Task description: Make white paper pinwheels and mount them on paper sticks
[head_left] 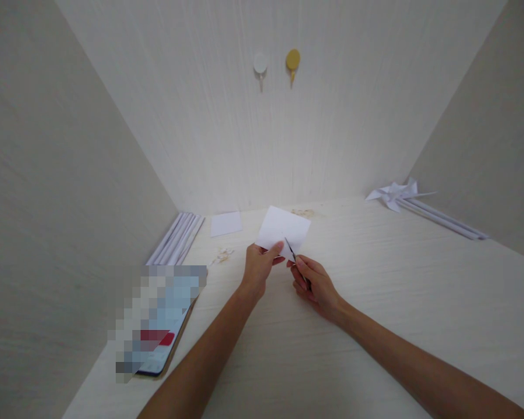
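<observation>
Pale wooden desk (375,302) holds the work, where the left hand (257,269) pinches a white paper square (283,230) just above its middle while the right hand (317,285), fingers closed around small scissors (290,251), should probably cut slowly with the sheet held taut.

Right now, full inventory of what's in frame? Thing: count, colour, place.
paper square: 1, white, held above desk centre
scissors: 1, dark blades, at the paper's lower edge
small paper sheet: 1, white, flat by back wall
rolled paper sticks: count unclear, white, back left corner
pinwheels: count unclear, white, on sticks, back right
phone: 1, screen blurred, front left
scraps: small pile, pale tan, left of hands
hooks: 2, white and yellow, on wall
left hand: pinches the paper
right hand: grips the scissors
</observation>
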Available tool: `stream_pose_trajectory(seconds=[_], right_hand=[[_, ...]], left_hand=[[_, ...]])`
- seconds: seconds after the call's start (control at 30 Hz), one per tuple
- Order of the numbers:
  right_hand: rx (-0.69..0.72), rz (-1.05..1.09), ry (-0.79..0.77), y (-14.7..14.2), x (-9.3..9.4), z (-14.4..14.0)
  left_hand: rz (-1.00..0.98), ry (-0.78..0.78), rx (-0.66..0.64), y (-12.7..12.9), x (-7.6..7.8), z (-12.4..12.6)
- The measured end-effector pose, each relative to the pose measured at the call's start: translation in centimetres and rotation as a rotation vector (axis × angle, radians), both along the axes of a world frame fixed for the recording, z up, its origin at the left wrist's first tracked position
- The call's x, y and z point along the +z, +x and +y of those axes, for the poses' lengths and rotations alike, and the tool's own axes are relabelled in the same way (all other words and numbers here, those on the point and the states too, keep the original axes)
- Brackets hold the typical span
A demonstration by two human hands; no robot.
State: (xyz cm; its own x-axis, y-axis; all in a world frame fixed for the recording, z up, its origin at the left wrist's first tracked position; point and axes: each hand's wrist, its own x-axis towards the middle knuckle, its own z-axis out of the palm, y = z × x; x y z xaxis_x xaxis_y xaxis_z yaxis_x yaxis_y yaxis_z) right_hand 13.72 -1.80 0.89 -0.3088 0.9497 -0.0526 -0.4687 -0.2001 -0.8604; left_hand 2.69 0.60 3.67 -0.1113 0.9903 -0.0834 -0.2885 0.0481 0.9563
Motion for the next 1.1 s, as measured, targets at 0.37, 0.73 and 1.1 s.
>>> stream_pose_trajectory(seconds=[0.37, 0.73, 1.1], right_hand=[[-0.023, -0.011, -0.027, -0.1, 0.0, 0.1], [0.007, -0.058, 0.016, 0.0, -0.2, 0.0], [0.008, -0.081, 0.024, 0.0, -0.1, 0.0]], left_hand=[[-0.034, -0.025, -0.013, -0.1, -0.2, 0.1], [0.021, 0.025, 0.027, -1.3, 0.4, 0.8], [0.486, 0.172, -0.010, -4.1, 1.7, 1.6]])
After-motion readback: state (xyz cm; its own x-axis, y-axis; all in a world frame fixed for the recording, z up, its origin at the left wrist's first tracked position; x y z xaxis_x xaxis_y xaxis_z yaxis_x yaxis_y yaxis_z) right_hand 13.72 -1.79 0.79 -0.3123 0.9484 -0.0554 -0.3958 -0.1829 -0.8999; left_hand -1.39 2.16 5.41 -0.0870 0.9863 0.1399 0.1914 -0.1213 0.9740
